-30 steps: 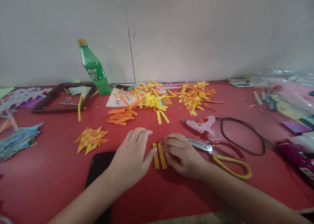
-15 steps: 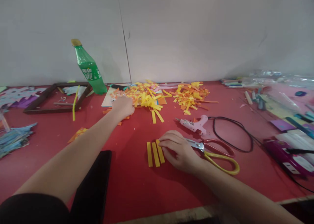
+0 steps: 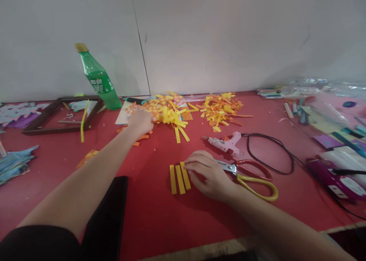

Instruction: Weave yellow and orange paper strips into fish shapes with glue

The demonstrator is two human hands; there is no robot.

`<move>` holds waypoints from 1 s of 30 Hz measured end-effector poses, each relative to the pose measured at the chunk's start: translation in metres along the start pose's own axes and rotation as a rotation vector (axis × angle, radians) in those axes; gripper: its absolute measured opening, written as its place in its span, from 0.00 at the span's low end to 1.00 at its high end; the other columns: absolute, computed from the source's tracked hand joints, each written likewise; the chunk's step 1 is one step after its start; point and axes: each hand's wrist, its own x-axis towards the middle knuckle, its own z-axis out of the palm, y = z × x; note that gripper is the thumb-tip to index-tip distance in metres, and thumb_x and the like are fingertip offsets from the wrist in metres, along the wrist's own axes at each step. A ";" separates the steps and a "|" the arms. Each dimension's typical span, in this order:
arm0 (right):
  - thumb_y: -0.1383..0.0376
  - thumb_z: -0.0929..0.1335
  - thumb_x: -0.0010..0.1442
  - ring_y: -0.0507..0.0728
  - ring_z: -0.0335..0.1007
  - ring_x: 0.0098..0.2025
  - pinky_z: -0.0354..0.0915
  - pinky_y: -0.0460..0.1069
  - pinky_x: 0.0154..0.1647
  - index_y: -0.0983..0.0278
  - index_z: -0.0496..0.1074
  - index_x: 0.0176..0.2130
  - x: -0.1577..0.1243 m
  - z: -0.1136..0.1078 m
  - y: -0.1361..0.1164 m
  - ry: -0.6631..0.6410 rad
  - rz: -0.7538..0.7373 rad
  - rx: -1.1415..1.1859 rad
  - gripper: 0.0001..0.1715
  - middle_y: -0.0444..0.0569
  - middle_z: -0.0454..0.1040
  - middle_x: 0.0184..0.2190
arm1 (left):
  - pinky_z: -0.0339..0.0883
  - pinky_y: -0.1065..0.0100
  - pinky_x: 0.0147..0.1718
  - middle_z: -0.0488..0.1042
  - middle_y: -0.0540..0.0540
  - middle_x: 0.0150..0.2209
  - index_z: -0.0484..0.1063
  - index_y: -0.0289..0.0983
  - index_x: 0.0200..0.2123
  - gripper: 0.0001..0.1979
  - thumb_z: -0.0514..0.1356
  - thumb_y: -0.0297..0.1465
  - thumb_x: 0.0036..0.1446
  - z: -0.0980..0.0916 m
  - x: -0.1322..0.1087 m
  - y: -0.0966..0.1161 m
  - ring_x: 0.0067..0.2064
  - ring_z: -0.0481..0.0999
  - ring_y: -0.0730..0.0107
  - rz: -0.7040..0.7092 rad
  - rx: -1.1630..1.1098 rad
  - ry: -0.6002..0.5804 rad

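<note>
Desk (image 3: 160, 219): red top, seen from its near edge; a pale wall stands along the far edge.
Right hand (image 3: 211, 174): palm down near the middle of the near edge, fingers bent, their tips pressed on the upper end of the closest strip; nothing is enclosed in the hand.
Yellow paper strips (image 3: 180, 179): three, flat and side by side, just left of the right hand, their long sides running toward the near edge.
Left hand (image 3: 140, 123): arm stretched toward the far edge, back of the hand uppermost, fingers curled down over the orange strips; whether it grips one cannot be told.
Orange paper strips (image 3: 143, 137): loose bundle under and just nearer than the left hand.
Woven paper pile (image 3: 167, 110): yellow and orange, touching the left hand's far side, near the far edge.
Scrap heap (image 3: 220, 110): cut yellow and orange pieces, right of the woven pile.
Scissors (image 3: 251, 174): red and yellow handles, blade tips under the right hand's far side.
Glue gun (image 3: 225, 143): pink, lying between the scissors and the scrap heap, its black cord (image 3: 271, 154) looping to the right.
Green bottle (image 3: 97, 79): standing at the far edge, left of the woven pile.
Wooden frame (image 3: 54, 129): flat, toward the far left corner.
Black slab (image 3: 107, 215): at the near edge, partly under the left arm.
</note>
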 end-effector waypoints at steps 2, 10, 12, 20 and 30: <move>0.74 0.65 0.59 0.57 0.71 0.43 0.71 0.55 0.46 0.61 0.74 0.43 0.000 0.000 0.000 0.002 0.004 -0.002 0.14 0.50 0.79 0.38 | 0.73 0.52 0.47 0.72 0.40 0.54 0.69 0.36 0.55 0.17 0.60 0.36 0.65 -0.004 0.001 -0.004 0.50 0.76 0.58 0.015 -0.025 0.055; 0.71 0.67 0.60 0.59 0.73 0.43 0.70 0.58 0.47 0.60 0.75 0.42 -0.001 0.000 0.005 0.010 0.081 0.100 0.11 0.51 0.80 0.38 | 0.69 0.59 0.40 0.82 0.41 0.41 0.77 0.39 0.45 0.11 0.57 0.32 0.64 -0.036 -0.024 -0.013 0.41 0.78 0.56 0.064 -0.168 0.387; 0.69 0.68 0.61 0.59 0.74 0.43 0.71 0.57 0.48 0.60 0.75 0.42 0.000 0.000 0.005 0.026 0.159 0.145 0.09 0.51 0.80 0.38 | 0.67 0.60 0.41 0.82 0.43 0.39 0.77 0.39 0.44 0.10 0.58 0.33 0.63 -0.039 -0.047 -0.002 0.42 0.76 0.56 0.126 -0.185 0.472; 0.61 0.73 0.58 0.50 0.72 0.30 0.69 0.44 0.29 0.60 0.70 0.49 0.023 -0.007 -0.025 0.046 0.544 0.718 0.20 0.42 0.74 0.29 | 0.62 0.63 0.31 0.74 0.46 0.26 0.76 0.36 0.34 0.05 0.60 0.26 0.62 -0.013 -0.149 0.039 0.32 0.71 0.61 0.665 -0.065 0.731; 0.66 0.72 0.59 0.49 0.73 0.30 0.69 0.44 0.33 0.65 0.78 0.35 0.036 -0.012 -0.028 -0.118 0.415 0.715 0.04 0.47 0.79 0.30 | 0.71 0.57 0.41 0.79 0.41 0.41 0.69 0.35 0.51 0.21 0.64 0.37 0.57 0.002 -0.168 0.027 0.45 0.76 0.53 0.445 -0.378 0.182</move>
